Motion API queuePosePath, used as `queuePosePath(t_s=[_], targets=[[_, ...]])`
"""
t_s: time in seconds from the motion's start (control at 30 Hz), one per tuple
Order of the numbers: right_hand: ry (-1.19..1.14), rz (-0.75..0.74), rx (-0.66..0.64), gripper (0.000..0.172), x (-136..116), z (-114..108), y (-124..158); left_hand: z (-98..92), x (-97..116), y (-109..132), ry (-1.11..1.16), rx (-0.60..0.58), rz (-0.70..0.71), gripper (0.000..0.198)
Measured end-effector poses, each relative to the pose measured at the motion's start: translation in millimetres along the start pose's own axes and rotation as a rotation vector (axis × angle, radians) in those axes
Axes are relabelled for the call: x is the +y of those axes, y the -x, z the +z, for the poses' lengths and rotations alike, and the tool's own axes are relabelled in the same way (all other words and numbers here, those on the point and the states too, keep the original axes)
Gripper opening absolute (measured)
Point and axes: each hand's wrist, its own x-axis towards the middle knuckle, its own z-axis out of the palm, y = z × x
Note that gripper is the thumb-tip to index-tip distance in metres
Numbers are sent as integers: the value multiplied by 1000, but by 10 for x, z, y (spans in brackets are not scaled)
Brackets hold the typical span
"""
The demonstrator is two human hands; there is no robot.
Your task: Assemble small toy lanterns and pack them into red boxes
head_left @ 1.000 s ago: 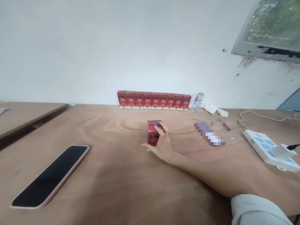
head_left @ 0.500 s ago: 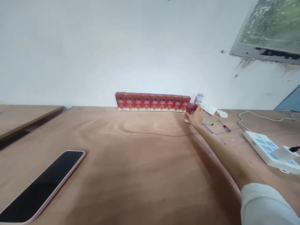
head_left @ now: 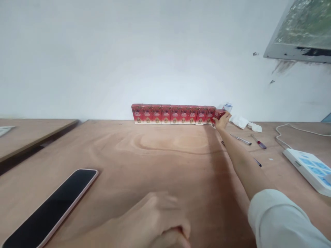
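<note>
Against the wall stands a row of several red boxes with cream lower edges, upright and side by side. My right hand reaches far out to the row's right end, closed on another red box. That box is beside the last one in the row; my fingers cover part of it. Low in the middle, my left hand is blurred, with its fingers curled. A dark reddish patch shows between these fingers, too unclear to name.
A phone lies at the left near a gap between table tops. To the right are a clear bottle, crumpled tissue, a screwdriver, a metal tool and a white power strip with a cable.
My right hand has brought its red box up against the right end of the row. My left hand has come into view at the bottom. The camera view has shifted slightly left.
</note>
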Motion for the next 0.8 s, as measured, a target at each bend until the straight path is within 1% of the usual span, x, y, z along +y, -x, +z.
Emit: queuePosePath(t_s=[0.03,0.07,0.1,0.17,0.23,0.3,0.37,0.43,0.53,0.63,0.73,0.8], targets=[[15,17,6,64,-11,-4,1,-154,17,-192,16,11,-22,16],[38,53,25,63,-23,-9,0,-282,8,-355,21,-2,-20,21],[62,99,51,62,-34,-12,-4,-376,-31,-481,8,17,-37,24],[89,185,89,59,-48,-9,-31,-457,-184,-619,-62,35,-133,28],[83,233,89,58,-46,11,-76,-428,-369,-629,-95,87,-235,27],[67,239,71,57,-30,47,-122,-351,-495,-561,-83,113,-278,22],[56,216,55,55,-7,95,-145,-270,-522,-467,-78,81,-252,18],[45,166,29,53,18,145,-139,-199,-486,-384,-96,27,-199,17],[14,87,-29,65,74,196,-116,-107,-450,-308,-124,-15,-147,17],[-22,40,-83,73,167,200,-143,-22,-518,-276,-101,29,-130,17],[-60,-11,-155,70,268,188,-228,36,-604,-263,-76,83,-129,18],[-96,-32,-210,70,313,189,-286,49,-623,-260,-73,89,-125,18]])
